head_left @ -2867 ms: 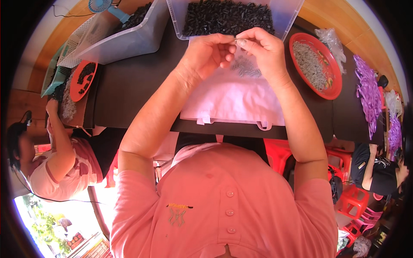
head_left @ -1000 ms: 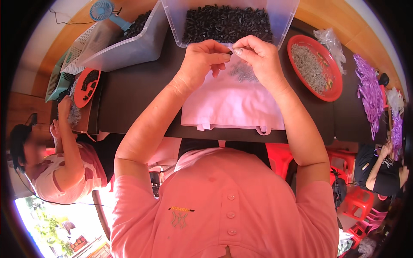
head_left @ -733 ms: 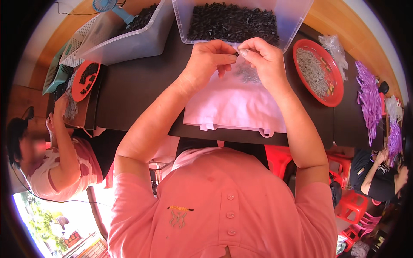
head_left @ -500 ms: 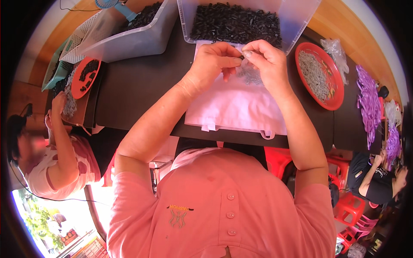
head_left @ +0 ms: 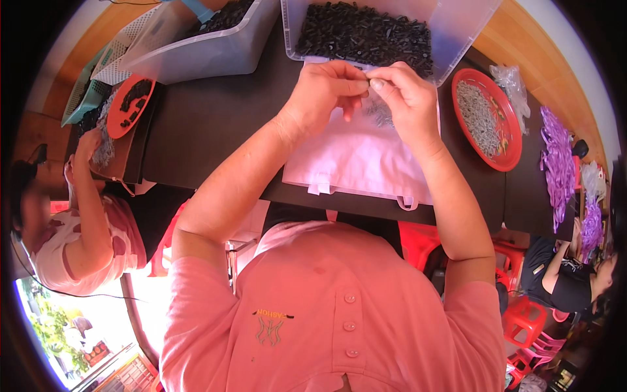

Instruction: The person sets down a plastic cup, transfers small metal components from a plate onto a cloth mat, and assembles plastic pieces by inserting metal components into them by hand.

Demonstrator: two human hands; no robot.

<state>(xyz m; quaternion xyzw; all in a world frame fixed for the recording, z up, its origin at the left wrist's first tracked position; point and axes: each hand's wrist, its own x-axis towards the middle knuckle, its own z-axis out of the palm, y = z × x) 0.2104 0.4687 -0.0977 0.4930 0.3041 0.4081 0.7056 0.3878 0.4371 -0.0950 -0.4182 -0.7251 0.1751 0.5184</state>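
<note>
My left hand (head_left: 330,91) and my right hand (head_left: 405,98) meet over the far part of a pink cloth (head_left: 359,160), thumbs and forefingers pinched together. Whatever sits between the fingertips is too small and covered to make out. Beneath the right hand, a little heap of small grey metal pieces (head_left: 380,114) lies on the cloth, partly hidden. Just beyond both hands stands a clear plastic bin (head_left: 450,39) with many small black tubular pieces (head_left: 366,36) in it.
A red plate (head_left: 508,140) of small grey pieces stands at the right, beside a clear plastic bag (head_left: 511,88) and purple ribbons (head_left: 556,166). Another clear bin (head_left: 196,59) and an orange plate (head_left: 121,127) stand left. Co-workers sit at both sides.
The view has shifted slightly. My hands stay together, and the dark bit seen between the fingertips earlier is now covered by them.
</note>
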